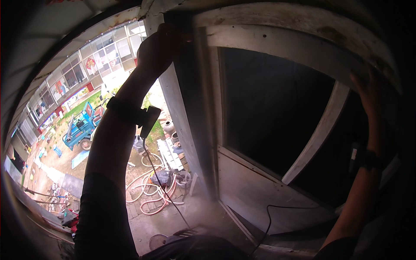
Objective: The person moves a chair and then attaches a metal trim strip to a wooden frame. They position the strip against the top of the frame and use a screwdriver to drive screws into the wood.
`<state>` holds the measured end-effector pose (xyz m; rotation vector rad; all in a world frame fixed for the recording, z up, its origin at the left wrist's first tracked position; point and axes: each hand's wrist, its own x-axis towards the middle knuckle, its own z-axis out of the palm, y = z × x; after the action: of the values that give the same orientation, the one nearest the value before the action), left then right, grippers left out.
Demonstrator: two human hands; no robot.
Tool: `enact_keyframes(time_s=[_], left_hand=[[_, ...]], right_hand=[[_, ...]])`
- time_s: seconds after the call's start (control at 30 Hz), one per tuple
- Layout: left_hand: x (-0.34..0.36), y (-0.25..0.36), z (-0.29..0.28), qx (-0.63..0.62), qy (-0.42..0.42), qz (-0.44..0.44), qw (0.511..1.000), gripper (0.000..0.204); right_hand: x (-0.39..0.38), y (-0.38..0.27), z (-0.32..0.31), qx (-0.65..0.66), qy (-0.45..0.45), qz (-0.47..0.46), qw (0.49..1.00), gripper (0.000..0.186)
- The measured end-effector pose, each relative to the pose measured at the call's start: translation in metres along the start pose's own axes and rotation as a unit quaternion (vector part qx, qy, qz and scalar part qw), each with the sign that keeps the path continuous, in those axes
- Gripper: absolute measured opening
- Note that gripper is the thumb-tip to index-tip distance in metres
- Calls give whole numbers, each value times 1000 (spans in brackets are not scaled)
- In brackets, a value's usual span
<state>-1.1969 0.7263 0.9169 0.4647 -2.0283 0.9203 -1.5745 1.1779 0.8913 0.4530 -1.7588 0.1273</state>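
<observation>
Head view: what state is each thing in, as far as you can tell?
Left hand: raised, near the top of the white post; grip too dark to tell
Right hand: raised, by the white frame; grip too dark to tell
White post: standing
White frame: upright; open or shut unclear
Pane: dark
Cable: hanging down, slightly curved
Hose: lying in loose loops
Blue tricycle: upright on its wheels
</observation>
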Motion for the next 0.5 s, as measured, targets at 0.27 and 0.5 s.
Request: enact_keyframes(time_s=[0.27, 0.5], left_hand=[[0, 7, -5, -256, 13, -73, 964, 26], [-3, -14, 16, -18, 52, 50, 997, 25]], right_hand=[[4, 4, -1, 70, -11, -11, 997, 80], [1, -6, -2, 97, -28, 26, 995, 84]])
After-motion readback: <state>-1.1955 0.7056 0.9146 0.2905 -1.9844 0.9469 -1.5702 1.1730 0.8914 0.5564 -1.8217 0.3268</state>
